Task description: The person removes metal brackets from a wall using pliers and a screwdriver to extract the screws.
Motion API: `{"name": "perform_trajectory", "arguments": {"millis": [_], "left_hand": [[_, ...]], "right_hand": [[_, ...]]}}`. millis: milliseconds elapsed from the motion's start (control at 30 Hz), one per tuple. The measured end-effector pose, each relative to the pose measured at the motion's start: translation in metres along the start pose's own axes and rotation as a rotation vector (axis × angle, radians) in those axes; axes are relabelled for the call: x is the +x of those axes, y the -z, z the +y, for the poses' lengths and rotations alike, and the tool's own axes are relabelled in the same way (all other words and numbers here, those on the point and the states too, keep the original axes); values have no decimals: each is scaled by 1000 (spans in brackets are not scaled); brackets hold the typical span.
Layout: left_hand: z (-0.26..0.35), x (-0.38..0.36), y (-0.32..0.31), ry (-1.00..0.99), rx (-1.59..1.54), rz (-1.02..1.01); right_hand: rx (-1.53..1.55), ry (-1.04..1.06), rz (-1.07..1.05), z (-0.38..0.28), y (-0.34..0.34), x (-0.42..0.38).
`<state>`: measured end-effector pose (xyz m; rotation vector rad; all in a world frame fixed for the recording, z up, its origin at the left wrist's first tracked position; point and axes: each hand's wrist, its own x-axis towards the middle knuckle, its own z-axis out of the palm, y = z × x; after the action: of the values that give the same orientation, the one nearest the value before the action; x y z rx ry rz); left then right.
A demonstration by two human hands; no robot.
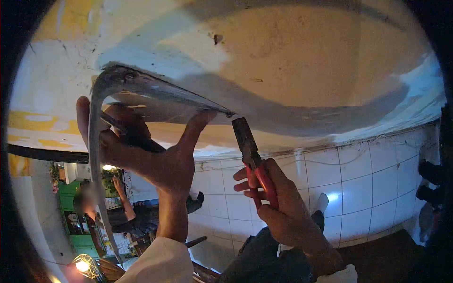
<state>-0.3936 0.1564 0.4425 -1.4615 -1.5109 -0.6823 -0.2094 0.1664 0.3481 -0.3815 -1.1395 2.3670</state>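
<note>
Red-handled pliers (252, 160) are gripped in my right hand (285, 207), their dark jaws pointing up. The jaw tip is just below and right of the end of a grey metal bracket (165, 87), with a small gap between them. The bracket lies along the painted wall and bends down at the left. My left hand (160, 158) is wrapped round a dark object (137, 134) I cannot make out, beside the bent part, its thumb at the bracket's lower edge near the end.
A stained, patchily painted wall (292, 56) fills the upper view. Below it is a white tiled floor (354, 188) with a thin cable along the wall. Another person (127, 212) is at lower left, near a green cabinet (71, 207) and a lit lamp (82, 265).
</note>
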Motion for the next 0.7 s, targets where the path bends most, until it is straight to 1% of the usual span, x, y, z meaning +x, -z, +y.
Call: {"name": "perform_trajectory", "arguments": {"millis": [33, 67, 167, 200, 233, 333, 400, 500, 567, 633, 700], "left_hand": [[1, 0, 0, -11, 38, 1], [2, 2, -3, 8, 12, -11], [6, 4, -4, 136, -70, -57], [5, 3, -2, 151, -67, -67], [4, 2, -1, 166, -64, -77], [0, 3, 2, 122, 12, -87], [4, 7, 2, 130, 18, -86], [-7, 3, -2, 69, -65, -16], [-1, 0, 4, 232, -9, -88], [-2, 0, 7, 223, 80, -121], [-9, 2, 7, 35, 197, -110]], "right_hand": [[33, -29, -10, -4, -1, -2], [65, -53, -21, -8, -2, -2], [194, -133, -46, -16, -4, 0], [242, -165, -55, -17, -6, 0], [268, -152, -60, -16, -8, 1], [370, -112, -79, -13, -13, 2], [469, -90, -103, -14, -14, 1], [613, -205, -133, -18, -16, 0], [797, -169, -127, -8, -21, 0], [943, -128, -138, 3, -27, 0], [1050, -77, -168, 9, -33, 1]]}}
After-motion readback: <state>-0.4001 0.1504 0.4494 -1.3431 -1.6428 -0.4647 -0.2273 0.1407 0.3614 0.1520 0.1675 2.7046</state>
